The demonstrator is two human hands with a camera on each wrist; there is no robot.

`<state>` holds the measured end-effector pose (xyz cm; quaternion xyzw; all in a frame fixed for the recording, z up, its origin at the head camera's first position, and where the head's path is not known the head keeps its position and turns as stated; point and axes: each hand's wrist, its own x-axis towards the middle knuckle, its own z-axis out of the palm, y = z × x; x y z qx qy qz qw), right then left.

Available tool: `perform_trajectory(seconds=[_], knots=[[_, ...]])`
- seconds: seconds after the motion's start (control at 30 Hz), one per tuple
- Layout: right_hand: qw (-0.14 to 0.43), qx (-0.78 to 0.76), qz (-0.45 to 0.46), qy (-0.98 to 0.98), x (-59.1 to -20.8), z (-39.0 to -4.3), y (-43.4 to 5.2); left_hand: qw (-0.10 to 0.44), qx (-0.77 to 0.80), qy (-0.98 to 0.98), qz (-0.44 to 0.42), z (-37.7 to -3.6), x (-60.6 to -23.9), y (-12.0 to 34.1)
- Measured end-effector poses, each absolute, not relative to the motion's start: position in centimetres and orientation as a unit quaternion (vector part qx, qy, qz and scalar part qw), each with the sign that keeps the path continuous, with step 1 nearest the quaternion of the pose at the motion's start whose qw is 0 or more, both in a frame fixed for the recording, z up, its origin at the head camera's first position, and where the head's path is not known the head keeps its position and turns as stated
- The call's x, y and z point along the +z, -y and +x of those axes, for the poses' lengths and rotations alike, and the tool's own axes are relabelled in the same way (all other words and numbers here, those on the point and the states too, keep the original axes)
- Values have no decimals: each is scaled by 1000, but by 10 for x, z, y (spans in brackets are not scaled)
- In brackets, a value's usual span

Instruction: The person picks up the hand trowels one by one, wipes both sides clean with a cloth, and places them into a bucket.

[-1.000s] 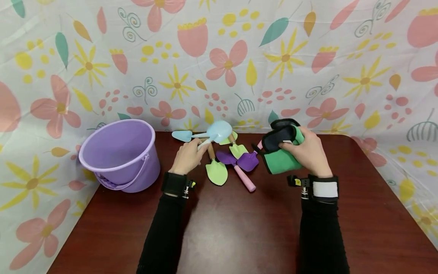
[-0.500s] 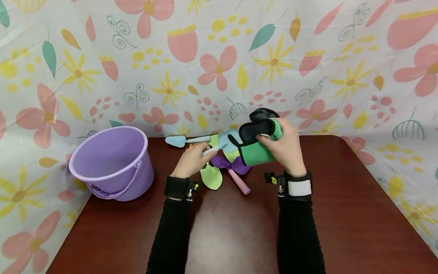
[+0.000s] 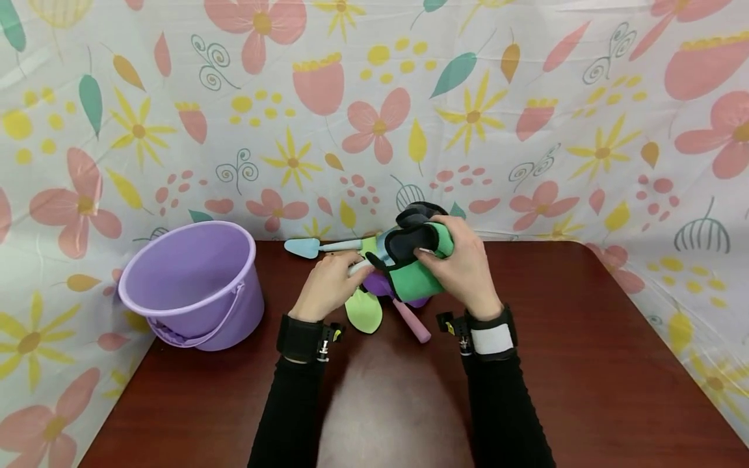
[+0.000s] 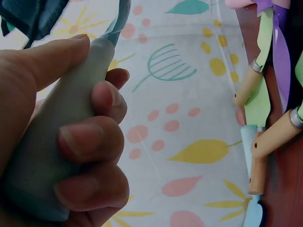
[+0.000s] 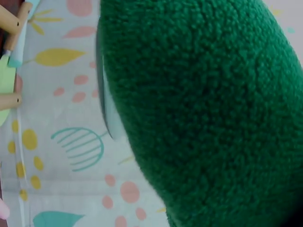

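Observation:
My left hand grips the pale handle of a light blue toy shovel, fingers curled round it in the left wrist view. My right hand holds a green fabric pouch with black trim and a dark lining, thumb on its near side. The shovel's blade overlaps the pouch's left side in the head view and is partly hidden behind it. In the right wrist view the fuzzy green cloth fills much of the picture, with the blade's edge beside it. Both things are over a pile of toy garden tools.
Left of the hands stands a purple bucket. In the pile lie a second light blue trowel, a light green trowel, a purple blade and a pink handle. Behind the table hangs a flowered cloth.
My right hand has moved left with the pouch, bringing it up to the blue shovel and over part of the pile. My left hand keeps its grip, the shovel's blade now largely covered.

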<state>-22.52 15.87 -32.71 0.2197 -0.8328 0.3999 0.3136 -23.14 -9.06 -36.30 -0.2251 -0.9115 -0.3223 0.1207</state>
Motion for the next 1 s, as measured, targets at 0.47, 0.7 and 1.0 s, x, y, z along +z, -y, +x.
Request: perform_trajectory(seconds=[0.47,0.7,1.0], knots=[[293,362,221,857,-334,-229,-146,153,-307,906,-249,-218,-350,75],[292,371,204,858,-334,-230,-148,180,-315,895,-261,-219,-350,74],[303,360,173,865,-336,-231,-147,183,-320,889,-270,-222,-351,76]])
